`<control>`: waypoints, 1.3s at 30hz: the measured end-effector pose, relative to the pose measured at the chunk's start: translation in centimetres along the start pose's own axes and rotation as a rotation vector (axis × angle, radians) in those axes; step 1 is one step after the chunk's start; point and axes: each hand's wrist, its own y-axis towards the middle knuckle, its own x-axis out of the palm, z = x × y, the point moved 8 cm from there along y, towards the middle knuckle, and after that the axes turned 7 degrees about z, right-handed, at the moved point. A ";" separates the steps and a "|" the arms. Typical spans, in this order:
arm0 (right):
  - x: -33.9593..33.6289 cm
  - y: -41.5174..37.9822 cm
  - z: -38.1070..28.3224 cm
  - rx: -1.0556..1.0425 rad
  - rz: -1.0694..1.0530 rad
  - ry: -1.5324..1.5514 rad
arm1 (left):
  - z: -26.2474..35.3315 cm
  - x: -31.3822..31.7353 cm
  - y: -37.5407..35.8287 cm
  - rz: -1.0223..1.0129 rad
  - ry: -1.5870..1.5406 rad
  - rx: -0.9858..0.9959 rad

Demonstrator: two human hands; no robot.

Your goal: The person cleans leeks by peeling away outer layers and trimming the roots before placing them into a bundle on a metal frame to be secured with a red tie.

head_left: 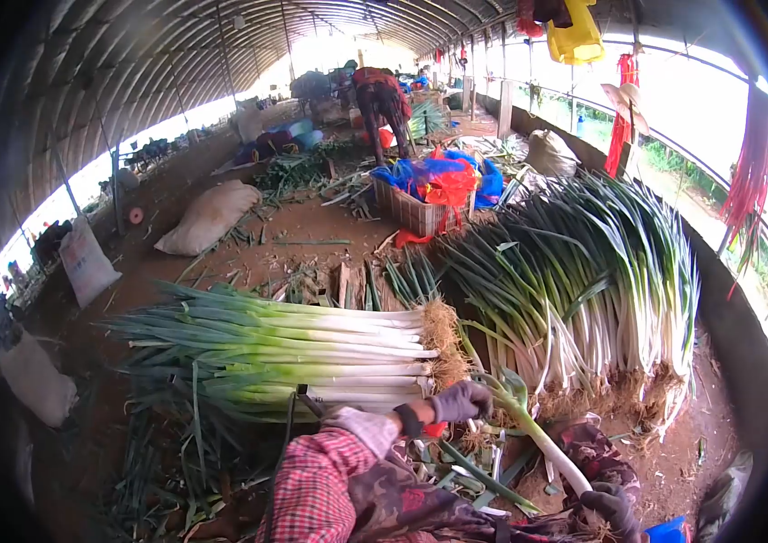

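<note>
One large leek (542,442) is held slantwise in front of me, its root end low at the right. My left hand (462,401), in a grey glove, is closed at the leek's upper leafy part. My right hand (613,509), in a dark glove, is wrapped round the white lower end near the roots. Just beyond my left hand lies a big pile of leeks (338,348), roots toward the right. A tall stand of leeks (583,290) leans upright against the low wall at the right.
Further off, a crate (409,213) holds blue and red bags. A person (382,104) bends over behind it. Sacks (209,217) lie on the soil floor at the left. Leaf scraps cover the ground. Red strips (749,181) hang at the right.
</note>
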 end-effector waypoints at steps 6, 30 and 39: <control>-0.2 -0.3 -2.3 0.084 0.040 -0.054 | 1.6 5.3 -7.8 -0.740 0.304 -0.301; 11.5 3.2 -15.7 -0.782 -0.265 -0.236 | 33.8 -15.6 -6.6 0.572 2.249 0.642; 31.0 18.4 -17.8 -1.534 0.008 -0.674 | 17.3 -28.6 -27.1 0.228 2.014 -0.423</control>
